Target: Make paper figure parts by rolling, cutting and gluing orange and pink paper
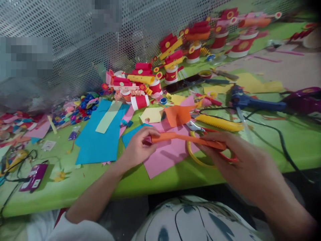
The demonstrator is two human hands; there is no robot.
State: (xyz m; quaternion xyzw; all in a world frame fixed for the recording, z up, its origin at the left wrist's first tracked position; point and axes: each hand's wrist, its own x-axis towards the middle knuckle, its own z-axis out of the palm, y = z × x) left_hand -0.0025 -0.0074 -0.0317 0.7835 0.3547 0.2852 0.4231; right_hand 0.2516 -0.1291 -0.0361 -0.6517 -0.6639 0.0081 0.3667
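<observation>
Between my two hands stretches a folded or rolled strip of orange paper (185,137), held level above the table. My left hand (139,147) pinches its left end, and my right hand (233,154) grips the right end with thumb and fingers. Under the strip lies a sheet of pink paper (157,164). Scissors with yellow and red handles (192,154) rest beneath my right hand, partly covered by it. Just beyond are a loose orange paper piece (179,115) and a cream paper piece (151,114). Blue paper sheets (99,144) lie left of my left hand.
A blue glue gun (258,102) with a black cord lies at the right, near a yellow comb-like tool (218,123). Decorated red-and-white paper cups (172,74) line the back by the mesh panel (75,57). A purple power socket (33,177) sits at the left.
</observation>
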